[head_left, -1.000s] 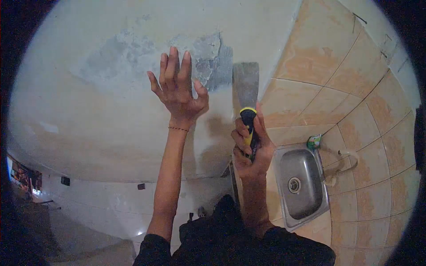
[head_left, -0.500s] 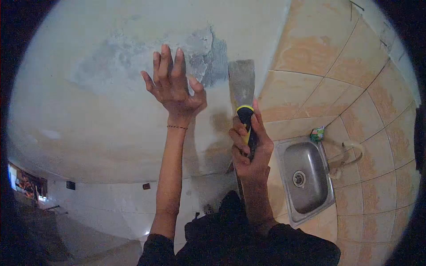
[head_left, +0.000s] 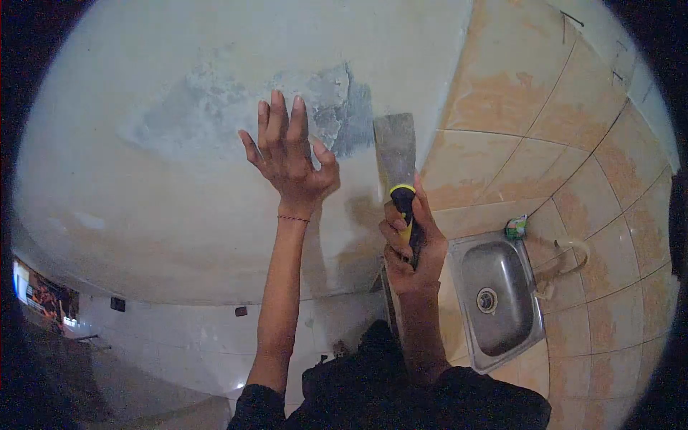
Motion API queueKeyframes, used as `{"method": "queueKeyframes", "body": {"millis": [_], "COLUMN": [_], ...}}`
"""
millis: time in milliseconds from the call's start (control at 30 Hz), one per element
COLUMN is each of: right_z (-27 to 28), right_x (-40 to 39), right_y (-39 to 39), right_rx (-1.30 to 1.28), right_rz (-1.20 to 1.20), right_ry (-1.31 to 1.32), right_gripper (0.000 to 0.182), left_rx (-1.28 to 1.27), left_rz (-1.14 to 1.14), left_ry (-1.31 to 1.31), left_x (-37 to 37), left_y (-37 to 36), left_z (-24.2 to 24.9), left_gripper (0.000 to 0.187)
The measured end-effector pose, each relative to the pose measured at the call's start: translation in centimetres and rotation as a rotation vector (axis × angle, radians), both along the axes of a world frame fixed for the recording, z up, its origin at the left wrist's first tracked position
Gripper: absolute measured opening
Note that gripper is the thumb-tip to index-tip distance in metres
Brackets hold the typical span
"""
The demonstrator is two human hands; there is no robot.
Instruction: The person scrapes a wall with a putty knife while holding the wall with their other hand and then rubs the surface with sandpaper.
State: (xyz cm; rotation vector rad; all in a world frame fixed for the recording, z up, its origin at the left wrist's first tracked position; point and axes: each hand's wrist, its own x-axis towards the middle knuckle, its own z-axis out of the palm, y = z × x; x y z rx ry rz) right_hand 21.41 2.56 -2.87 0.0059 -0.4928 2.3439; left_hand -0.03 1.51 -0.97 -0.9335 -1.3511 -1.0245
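Note:
My left hand (head_left: 290,154) has its fingers spread over the wall, with the fingertips at the lower edge of a grey bare patch (head_left: 172,115). A thin cord circles that wrist. In my right hand (head_left: 419,247) is a putty knife (head_left: 396,147) with a wide metal blade and a black and yellow handle. Its blade points up, and its top edge is just right of the rough, dark right end of the patch. Around the patch the wall (head_left: 215,215) is pale, with yellowish stains lower down.
To the right, a steel sink (head_left: 494,297) sits in a counter, with a green packet (head_left: 515,227) at its back corner and a pale tap (head_left: 573,254) beside it. Orange-cream tiles (head_left: 552,158) cover the adjoining wall. A small dark object (head_left: 241,311) is at the lower left.
The whole view has shifted slightly, so wall, sink and both hands appear a little lower. My left hand stays spread by the patch, and the putty knife stays in my right hand.

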Motion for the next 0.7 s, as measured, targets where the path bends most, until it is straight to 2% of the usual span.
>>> {"method": "queueKeyframes", "body": {"millis": [167, 267, 567, 700], "right_z": [0.1, 0.1, -0.8, -0.5], "right_x": [0.0, 0.2, -0.4, -0.1], "right_y": [-0.5, -0.5, -0.1, -0.7], "right_rx": [-0.032, -0.008, 0.023, 0.026], "right_rz": [0.012, -0.023, -0.017, -0.028], "right_ry": [0.028, -0.054, 0.055, 0.007], "right_gripper": [0.052, 0.052, 0.057, 0.058], "left_rx": [-0.014, -0.013, -0.002, -0.007], "left_rz": [0.028, 0.02, 0.018, 0.008], "left_ry": [-0.008, 0.0, 0.0, -0.014], "left_x": [0.2, 0.2, 0.1, 0.4], "left_y": [0.0, -0.1, 0.0, -0.1], "left_z": [0.0, 0.1, 0.0, 0.0], "left_gripper": [0.065, 0.066, 0.064, 0.064]}}
